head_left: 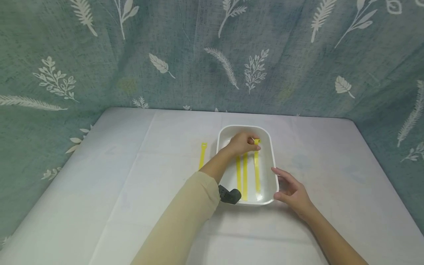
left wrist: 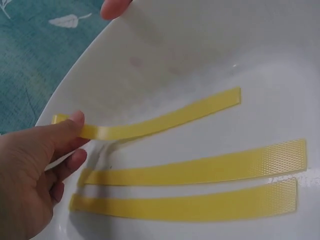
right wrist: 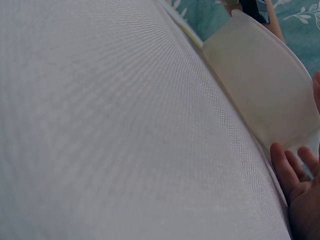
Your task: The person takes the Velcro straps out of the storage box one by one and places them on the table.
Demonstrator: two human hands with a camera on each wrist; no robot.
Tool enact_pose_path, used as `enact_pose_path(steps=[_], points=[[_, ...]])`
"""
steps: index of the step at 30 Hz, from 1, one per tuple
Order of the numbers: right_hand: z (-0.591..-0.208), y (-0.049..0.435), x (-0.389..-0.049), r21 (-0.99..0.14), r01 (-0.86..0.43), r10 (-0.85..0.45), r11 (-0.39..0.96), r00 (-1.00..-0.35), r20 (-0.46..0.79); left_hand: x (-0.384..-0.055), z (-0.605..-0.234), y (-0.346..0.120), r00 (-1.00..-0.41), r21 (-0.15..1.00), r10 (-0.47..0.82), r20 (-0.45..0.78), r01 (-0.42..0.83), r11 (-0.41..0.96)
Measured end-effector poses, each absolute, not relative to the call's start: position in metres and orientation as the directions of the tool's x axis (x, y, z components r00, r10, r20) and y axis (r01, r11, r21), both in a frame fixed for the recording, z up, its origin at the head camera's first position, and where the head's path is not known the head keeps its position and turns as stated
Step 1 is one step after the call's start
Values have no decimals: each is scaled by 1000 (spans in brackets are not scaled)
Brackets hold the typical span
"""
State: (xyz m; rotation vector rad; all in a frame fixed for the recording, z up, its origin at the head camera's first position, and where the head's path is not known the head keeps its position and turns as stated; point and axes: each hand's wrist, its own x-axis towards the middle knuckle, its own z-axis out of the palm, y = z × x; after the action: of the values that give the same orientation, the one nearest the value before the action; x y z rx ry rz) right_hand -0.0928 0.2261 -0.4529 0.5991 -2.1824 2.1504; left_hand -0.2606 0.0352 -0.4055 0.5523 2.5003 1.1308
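A white rectangular box (head_left: pixel 265 173) stands on the covered table. Reaching over its left side, my left hand (head_left: pixel 243 143) pinches the far end of a yellow strap (left wrist: pixel 170 118) between thumb and fingers. The strap slopes away from the fingertips along the inside of the box. Beside it, two more yellow straps lie lengthwise on the bottom, one (left wrist: pixel 200 170) in the middle and another (left wrist: pixel 200 205) further left; their ends are textured. At the box's right wall, my right hand (head_left: pixel 296 195) has its fingertips and thumb against the outside, fingers loosely extended.
Left of the box another yellow strap (head_left: pixel 202 154) with a slotted head lies on the white tablecloth (head_left: pixel 159 206), partly hidden by my left forearm. A black wrist device (head_left: pixel 230 195) overlaps the box's near left corner. A leaf-patterned curtain (head_left: pixel 192 73) hangs behind the table.
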Motion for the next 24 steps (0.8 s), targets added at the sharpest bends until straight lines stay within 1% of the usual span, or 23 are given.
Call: enact_pose_path(steps=[6, 10, 13, 18, 24], points=[[-453, 227, -92, -959, -281, -250, 26, -931, 266, -261, -406, 38, -857, 847, 499, -126, 168, 504], [-453, 226, -92, -962, -272, -246, 39, -935, 254, -258, -404, 38, -832, 928, 534, -153, 65, 368], [-452, 226, -92, -964, -264, -243, 41, -938, 246, -257, -401, 38, -815, 965, 557, -162, -12, 263], [-453, 226, -92, -963, -263, -237, 51, -940, 244, -259, -397, 36, -809, 983, 577, -115, -10, 182], [-454, 227, -92, -964, -267, -258, -7, -931, 260, -259, -397, 35, -801, 988, 594, -78, 19, 155]])
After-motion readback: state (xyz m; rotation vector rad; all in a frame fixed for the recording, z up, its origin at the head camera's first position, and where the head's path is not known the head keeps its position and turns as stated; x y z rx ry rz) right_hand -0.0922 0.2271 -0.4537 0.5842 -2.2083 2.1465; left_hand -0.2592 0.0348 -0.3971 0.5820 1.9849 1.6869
